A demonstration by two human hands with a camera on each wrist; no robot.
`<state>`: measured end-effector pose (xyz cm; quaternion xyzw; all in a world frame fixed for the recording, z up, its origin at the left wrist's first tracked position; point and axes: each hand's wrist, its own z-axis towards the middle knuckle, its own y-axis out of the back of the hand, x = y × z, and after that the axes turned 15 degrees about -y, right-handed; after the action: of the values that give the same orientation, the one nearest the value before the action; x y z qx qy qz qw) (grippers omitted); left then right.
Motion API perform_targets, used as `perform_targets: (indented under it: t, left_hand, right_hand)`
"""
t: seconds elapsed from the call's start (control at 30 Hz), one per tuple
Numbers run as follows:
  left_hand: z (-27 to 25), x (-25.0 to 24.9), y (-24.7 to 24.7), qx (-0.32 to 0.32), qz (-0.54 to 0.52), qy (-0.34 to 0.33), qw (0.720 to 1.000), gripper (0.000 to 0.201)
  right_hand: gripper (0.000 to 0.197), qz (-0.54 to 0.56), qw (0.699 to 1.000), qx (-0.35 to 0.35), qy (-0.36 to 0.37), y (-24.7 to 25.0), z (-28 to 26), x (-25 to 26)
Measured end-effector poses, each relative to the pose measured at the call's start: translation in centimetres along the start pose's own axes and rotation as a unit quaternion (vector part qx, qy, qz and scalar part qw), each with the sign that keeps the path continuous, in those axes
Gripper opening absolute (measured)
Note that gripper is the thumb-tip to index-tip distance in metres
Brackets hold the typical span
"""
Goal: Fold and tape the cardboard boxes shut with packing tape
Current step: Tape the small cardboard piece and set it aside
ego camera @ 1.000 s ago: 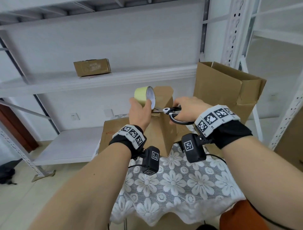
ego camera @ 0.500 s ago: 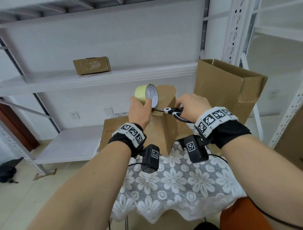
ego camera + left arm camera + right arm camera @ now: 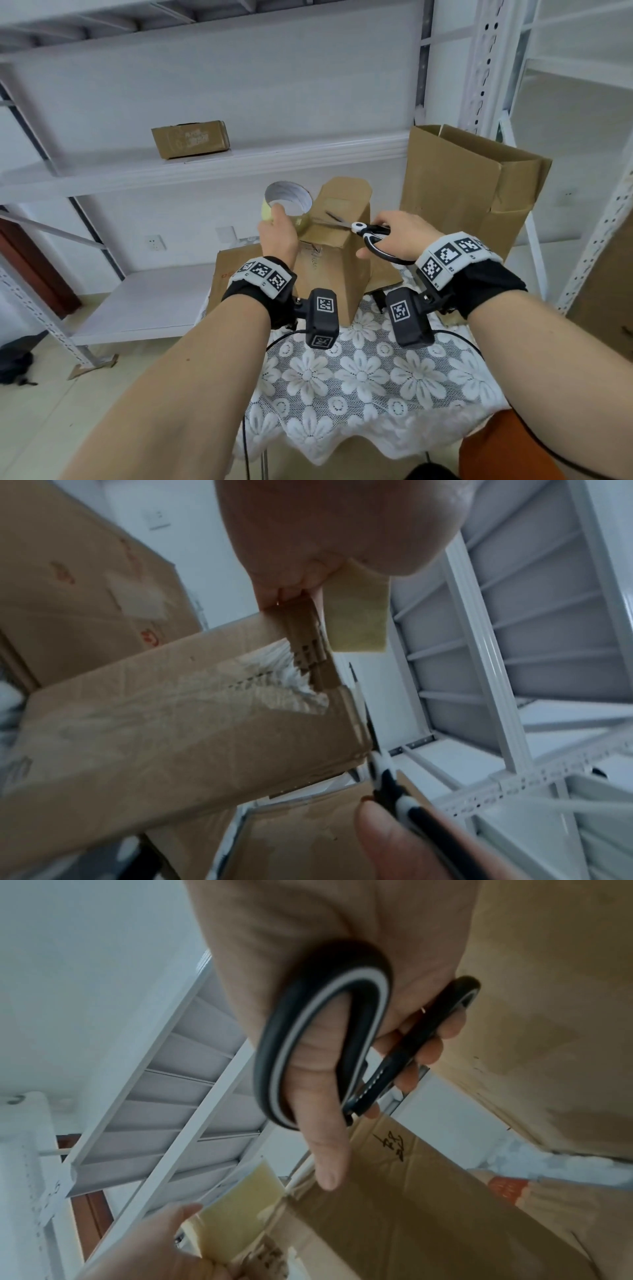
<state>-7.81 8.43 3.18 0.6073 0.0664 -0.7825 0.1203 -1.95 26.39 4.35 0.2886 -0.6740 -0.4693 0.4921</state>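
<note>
A small brown cardboard box (image 3: 334,263) stands on the lace-covered table (image 3: 359,377). My left hand (image 3: 277,229) grips a yellowish roll of packing tape (image 3: 286,202) at the box's top left edge; a strip of tape (image 3: 356,620) runs from it onto the box (image 3: 171,723). My right hand (image 3: 399,236) holds black-and-white scissors (image 3: 363,228) by the handles (image 3: 325,1031), thumb through one loop. The blades lie parted over the box top, pointing left at the tape beside the roll.
A tall open cardboard box (image 3: 469,192) stands at the back right of the table. Flattened cardboard (image 3: 233,270) lies behind the small box. Another small box (image 3: 190,138) sits on the white metal shelf (image 3: 205,168). An orange seat (image 3: 496,452) is at bottom right.
The tape roll has tilted so its hollow core faces the head camera. The scissors have opened and moved left across the box top toward the tape.
</note>
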Motion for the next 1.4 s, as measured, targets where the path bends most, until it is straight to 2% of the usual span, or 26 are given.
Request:
perform_targets:
  t: [0.17,0.27,0.33,0.4,0.5,0.57,0.63,0.7,0.8,0.93,1.0,1.1,1.17,1.2,1.3,1.4]
  left_hand:
    - [-0.2,-0.4,0.2,-0.026,-0.079,0.057,0.995,0.058]
    - [1.1,1.8,0.4,-0.067,-0.155,0.112,0.979,0.078]
    - [0.8,2.3,0.9,-0.084,-0.224,0.146,0.960,0.071]
    - [-1.0,1.0,1.7,-0.086,-0.258,0.161,0.949,0.054]
    - [-1.9,1.7,2.4,-0.096,-0.282,0.186,0.936,0.056]
    - [-2.5,2.1,2.9,-0.096,-0.294,0.197,0.930,0.055]
    - [-3.0,2.6,3.3,-0.083,-0.283,0.211,0.932,0.060]
    - [-3.4,2.9,3.7,-0.074,-0.281,0.226,0.930,0.062]
    - [-3.4,3.3,4.1,-0.081,-0.291,0.235,0.924,0.065]
    - [-2.8,3.7,4.2,-0.066,-0.286,0.212,0.932,0.065]
    - [-2.4,3.5,4.3,-0.058,-0.307,0.202,0.928,0.061]
    - [-2.1,2.6,4.1,-0.036,-0.314,0.197,0.928,0.050]
    - [-1.9,2.4,3.8,-0.013,-0.313,0.216,0.925,0.046]
    - [-1.9,2.2,3.7,-0.002,-0.311,0.223,0.924,0.046]
    - [-1.7,2.4,3.5,0.010,-0.299,0.224,0.928,0.050]
    - [-1.9,2.6,3.6,0.024,-0.284,0.227,0.931,0.053]
  right_hand:
    - [0.054,0.098,0.994,-0.027,-0.027,-0.8,-0.1,-0.3]
    - [0.043,0.261,0.962,-0.058,-0.061,-1.6,-0.5,-0.5]
    - [0.031,0.343,0.931,-0.065,-0.109,-2.7,-0.7,-1.0]
    - [0.031,0.375,0.909,-0.072,-0.167,-4.3,-0.6,-1.7]
    - [0.036,0.322,0.911,-0.071,-0.248,-7.3,-0.3,-3.1]
    - [0.037,0.249,0.924,-0.034,-0.288,-9.6,-0.2,-4.5]
    - [0.032,0.200,0.936,0.032,-0.289,-11.7,-0.1,-5.8]
    - [0.038,0.172,0.941,0.077,-0.282,-13.0,-0.3,-6.6]
    - [0.036,0.128,0.954,0.075,-0.260,-13.0,-0.4,-6.7]
    - [0.014,0.023,0.975,0.030,-0.219,-10.5,-0.3,-5.3]
    - [0.026,0.056,0.973,-0.033,-0.222,-9.2,0.0,-4.4]
    - [0.046,0.270,0.940,-0.115,-0.176,-7.7,0.3,-2.2]
    - [0.071,0.395,0.906,-0.111,-0.103,-6.6,0.1,0.3]
    - [0.086,0.421,0.899,-0.099,-0.075,-6.0,-0.2,1.6]
    - [0.121,0.422,0.903,-0.061,-0.062,-5.3,-0.2,4.5]
    - [0.132,0.386,0.915,-0.075,-0.096,-5.5,0.5,5.4]
